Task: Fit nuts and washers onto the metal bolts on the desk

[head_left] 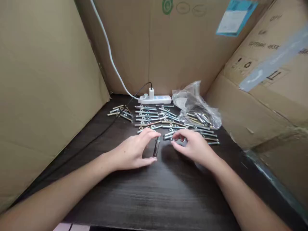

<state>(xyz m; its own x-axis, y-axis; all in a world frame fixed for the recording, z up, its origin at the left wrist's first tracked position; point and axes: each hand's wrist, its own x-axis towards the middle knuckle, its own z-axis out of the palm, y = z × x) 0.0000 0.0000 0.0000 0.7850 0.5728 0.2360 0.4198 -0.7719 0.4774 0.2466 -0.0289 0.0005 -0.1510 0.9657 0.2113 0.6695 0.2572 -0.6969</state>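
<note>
Taking the bolt (156,147) as the middle of the dial, the left hand (134,150) lies at nine o'clock, pinching that bolt end to end, forefinger at its top and thumb at its foot, so it stands nearly upright with a slight lean above the dark table (149,195). At three o'clock is the right hand (196,147), fingers curled, thumb and forefinger close together by a tiny shiny piece (172,140); whether they grip it, I cannot tell.

From twelve to two o'clock spread rows of bolts (147,112) with nuts and washers among them; a smaller pile (121,112) sits towards ten. A white power strip (158,100) lies at twelve, a clear plastic bag (192,96) at one.

Writing is mostly at one to two o'clock: the right-hand cardboard box (262,106) reads "QTY" and, lower, a line ending "465X", above a recycling sign and upward arrows. The blue-and-white label (232,21) is too blurred to read. A green round mark (167,5) tops the back cardboard (125,48).
</note>
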